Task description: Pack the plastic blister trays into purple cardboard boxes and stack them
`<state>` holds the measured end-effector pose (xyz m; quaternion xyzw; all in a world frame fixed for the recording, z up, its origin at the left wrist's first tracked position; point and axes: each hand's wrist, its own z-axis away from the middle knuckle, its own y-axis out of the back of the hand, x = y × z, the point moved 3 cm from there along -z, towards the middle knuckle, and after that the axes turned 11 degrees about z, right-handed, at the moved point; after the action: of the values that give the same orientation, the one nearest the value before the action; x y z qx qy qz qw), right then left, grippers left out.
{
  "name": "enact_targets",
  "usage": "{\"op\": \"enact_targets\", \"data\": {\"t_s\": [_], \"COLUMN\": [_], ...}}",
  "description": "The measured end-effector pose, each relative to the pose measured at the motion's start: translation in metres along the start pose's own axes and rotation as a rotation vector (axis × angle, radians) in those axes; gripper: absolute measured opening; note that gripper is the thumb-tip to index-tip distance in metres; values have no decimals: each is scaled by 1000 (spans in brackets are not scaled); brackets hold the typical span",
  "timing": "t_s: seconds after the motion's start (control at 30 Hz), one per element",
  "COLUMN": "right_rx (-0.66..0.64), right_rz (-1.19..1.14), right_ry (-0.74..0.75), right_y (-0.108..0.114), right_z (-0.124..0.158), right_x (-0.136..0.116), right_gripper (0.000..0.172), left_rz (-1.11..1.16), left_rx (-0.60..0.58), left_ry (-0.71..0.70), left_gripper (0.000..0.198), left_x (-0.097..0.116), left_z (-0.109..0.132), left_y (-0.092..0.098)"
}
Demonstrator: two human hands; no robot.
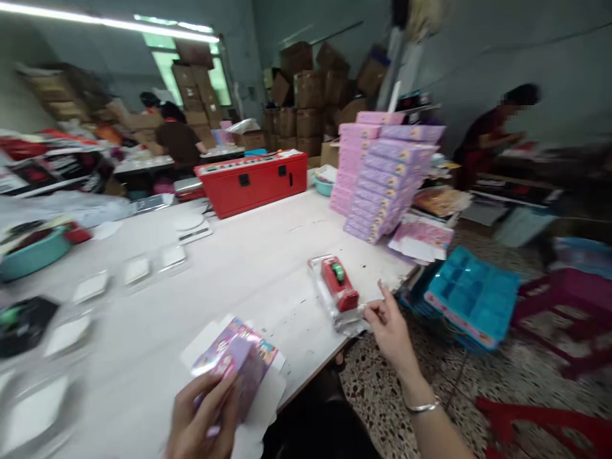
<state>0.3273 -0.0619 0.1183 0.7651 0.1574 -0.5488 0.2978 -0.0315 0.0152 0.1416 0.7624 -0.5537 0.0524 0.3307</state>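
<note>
My left hand (pixel 205 414) is closed around a purple printed cardboard box (pixel 248 366), partly folded up, with white flaps sticking out at its sides. Fingers cover its near end, and it is held over the front edge of the white table. A red tape dispenser (pixel 340 287) with a green core rests on a plastic-wrapped block (pixel 321 280). Right at the dispenser's front end, my right hand (pixel 389 325) pinches thumb and forefinger on what looks like a strip of clear tape, faint and blurred. The other fingers are raised.
Stacked pink and purple boxes (pixel 387 172) stand at the back right, beside a red case (pixel 253 185). White packs (pixel 71 335) in clear plastic lie on the left. Blue trays (pixel 473 293) and a red stool (pixel 540 414) are on my right. Co-workers (pixel 179 137) work behind.
</note>
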Motion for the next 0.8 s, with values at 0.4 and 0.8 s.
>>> {"op": "enact_targets", "data": {"t_s": [0.4, 0.8], "right_rx": [-797, -448], "right_rz": [-545, -303], "right_ry": [-73, -166], "right_y": [-157, -181], "right_z": [102, 90], "right_x": [-111, -29], "right_gripper": [87, 117], "left_rz": [-81, 480], "left_rx": [-43, 372], "left_ry": [30, 717], "left_gripper": [55, 77], "left_x": [11, -5], "left_z": [-6, 37], "left_y": [-7, -6]}}
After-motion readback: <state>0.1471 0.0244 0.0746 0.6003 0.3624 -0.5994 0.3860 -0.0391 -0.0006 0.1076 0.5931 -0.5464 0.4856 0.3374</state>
